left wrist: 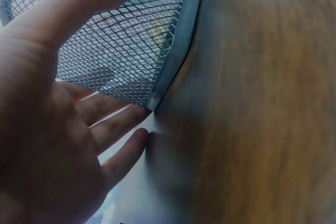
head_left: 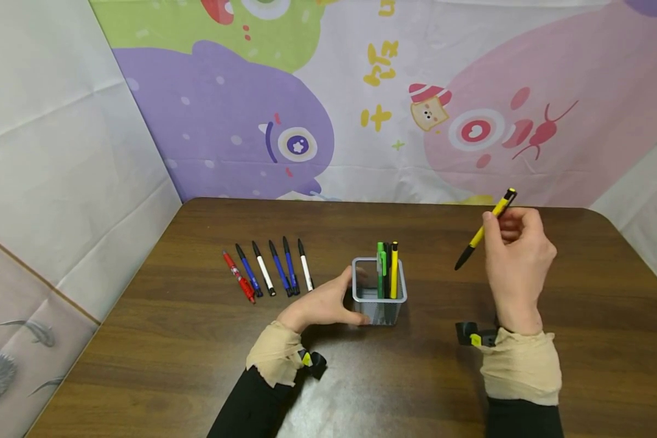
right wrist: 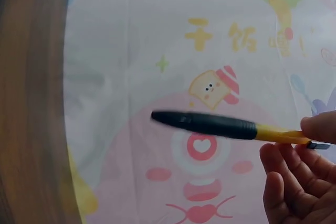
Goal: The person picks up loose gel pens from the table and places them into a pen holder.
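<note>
A silver-grey mesh pen holder stands upright on the table, with green pens, a yellow pen and something black in it. My left hand holds its left side, thumb at the front and fingers round the back. In the left wrist view the thumb lies across the mesh wall. Off to the right, my right hand pinches a yellow-and-black ballpoint pen above the table, its black tip slanting down and left. The right wrist view shows this pen's black grip side-on.
Left of the holder, several pens lie in a row on the brown wooden table: a red pen, blue pens and white pens with black ends. A cartoon-printed cloth hangs behind the table's back edge.
</note>
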Demonstrator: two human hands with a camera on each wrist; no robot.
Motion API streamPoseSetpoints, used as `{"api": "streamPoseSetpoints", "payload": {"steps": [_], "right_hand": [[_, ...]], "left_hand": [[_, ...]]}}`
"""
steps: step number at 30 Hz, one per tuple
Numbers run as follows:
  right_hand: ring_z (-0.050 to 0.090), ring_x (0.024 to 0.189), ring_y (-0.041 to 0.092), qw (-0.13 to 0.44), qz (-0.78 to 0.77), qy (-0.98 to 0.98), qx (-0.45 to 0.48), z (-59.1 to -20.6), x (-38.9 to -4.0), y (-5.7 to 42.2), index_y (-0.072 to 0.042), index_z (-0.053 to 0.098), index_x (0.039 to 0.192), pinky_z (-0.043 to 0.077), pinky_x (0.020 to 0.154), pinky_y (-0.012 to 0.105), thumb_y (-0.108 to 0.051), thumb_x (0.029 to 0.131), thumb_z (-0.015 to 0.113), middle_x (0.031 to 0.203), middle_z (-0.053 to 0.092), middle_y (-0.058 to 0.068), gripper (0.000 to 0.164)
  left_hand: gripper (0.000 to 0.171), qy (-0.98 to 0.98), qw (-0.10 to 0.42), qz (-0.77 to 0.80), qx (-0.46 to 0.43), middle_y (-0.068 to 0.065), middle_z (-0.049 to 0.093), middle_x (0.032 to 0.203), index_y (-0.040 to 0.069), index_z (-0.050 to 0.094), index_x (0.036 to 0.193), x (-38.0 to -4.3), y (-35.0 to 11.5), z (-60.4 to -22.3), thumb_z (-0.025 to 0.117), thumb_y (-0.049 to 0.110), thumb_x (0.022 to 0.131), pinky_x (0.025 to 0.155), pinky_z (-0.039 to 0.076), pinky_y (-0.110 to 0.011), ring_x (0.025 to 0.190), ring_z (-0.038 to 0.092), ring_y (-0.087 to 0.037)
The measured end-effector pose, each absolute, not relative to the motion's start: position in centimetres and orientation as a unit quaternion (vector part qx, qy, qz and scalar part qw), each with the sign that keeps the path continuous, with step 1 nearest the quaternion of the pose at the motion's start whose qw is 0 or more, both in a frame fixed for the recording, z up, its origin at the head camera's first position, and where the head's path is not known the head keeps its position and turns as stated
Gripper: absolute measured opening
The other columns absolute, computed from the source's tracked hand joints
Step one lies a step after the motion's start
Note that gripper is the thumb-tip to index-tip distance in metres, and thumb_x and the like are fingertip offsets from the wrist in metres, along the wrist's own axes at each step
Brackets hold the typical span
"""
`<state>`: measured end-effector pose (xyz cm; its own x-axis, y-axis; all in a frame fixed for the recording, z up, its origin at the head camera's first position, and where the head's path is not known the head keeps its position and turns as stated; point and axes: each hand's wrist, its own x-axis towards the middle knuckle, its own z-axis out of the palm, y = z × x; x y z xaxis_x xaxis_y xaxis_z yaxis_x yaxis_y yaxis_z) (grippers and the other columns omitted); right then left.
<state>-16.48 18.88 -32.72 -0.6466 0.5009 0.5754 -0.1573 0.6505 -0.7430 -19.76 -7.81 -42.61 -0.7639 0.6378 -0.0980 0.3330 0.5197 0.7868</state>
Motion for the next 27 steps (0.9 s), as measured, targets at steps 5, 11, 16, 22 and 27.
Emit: {"api": "streamPoseSetpoints", "payload": {"steps": [5,11,16,22,27], "right_hand": [[0.045,0.063,-0.02,0.417,0.409,-0.807,-0.085,-32.5,-16.4,18.3,0.002,0.057,0.097,0.035,0.058,0.006,-0.027,0.087,0.059,0.084,0.065,0.01,0.031],[0.045,0.065,-0.021,0.425,0.414,-0.803,-0.043,-32.1,-16.2,17.4,0.005,0.055,0.098,0.035,0.059,0.006,-0.023,0.087,0.059,0.086,0.066,0.015,0.03],[0.049,0.065,-0.017,0.43,0.443,-0.787,-0.013,-32.0,-16.1,16.5,0.003,0.053,0.104,0.039,0.061,0.006,-0.019,0.085,0.063,0.085,0.065,0.014,0.031],[0.053,0.066,-0.012,0.436,0.466,-0.77,0.02,-32.2,-16.1,15.7,-0.014,0.045,0.126,0.041,0.062,0.007,-0.017,0.083,0.064,0.081,0.063,0.01,0.047],[0.049,0.066,-0.018,0.427,0.437,-0.79,0.05,-32.4,-16.1,15.3,-0.016,0.044,0.13,0.038,0.057,0.006,-0.017,0.084,0.064,0.077,0.063,0.011,0.051]], "left_hand": [[0.078,0.853,0.184,0.394,0.29,-0.001,0.05,0.125,0.017,0.029,0.132,-19.7,-7.8,-42.5,0.075,0.03,0.071,0.092,0.038,-0.031,0.108,0.05,-0.013],[0.077,0.853,0.182,0.392,0.293,-0.001,0.048,0.128,0.016,0.031,0.131,-19.7,-7.8,-42.4,0.075,0.03,0.071,0.092,0.038,-0.031,0.11,0.05,-0.013],[0.077,0.854,0.183,0.39,0.292,-0.001,0.048,0.128,0.016,0.03,0.132,-19.7,-7.8,-42.5,0.075,0.031,0.071,0.093,0.038,-0.031,0.111,0.049,-0.013],[0.077,0.854,0.18,0.391,0.293,-0.002,0.048,0.128,0.016,0.031,0.131,-19.7,-7.8,-42.4,0.075,0.031,0.071,0.093,0.038,-0.032,0.111,0.049,-0.014],[0.077,0.855,0.182,0.389,0.289,-0.001,0.048,0.128,0.017,0.031,0.132,-19.6,-7.8,-42.4,0.075,0.032,0.071,0.092,0.038,-0.031,0.11,0.049,-0.013]]}}
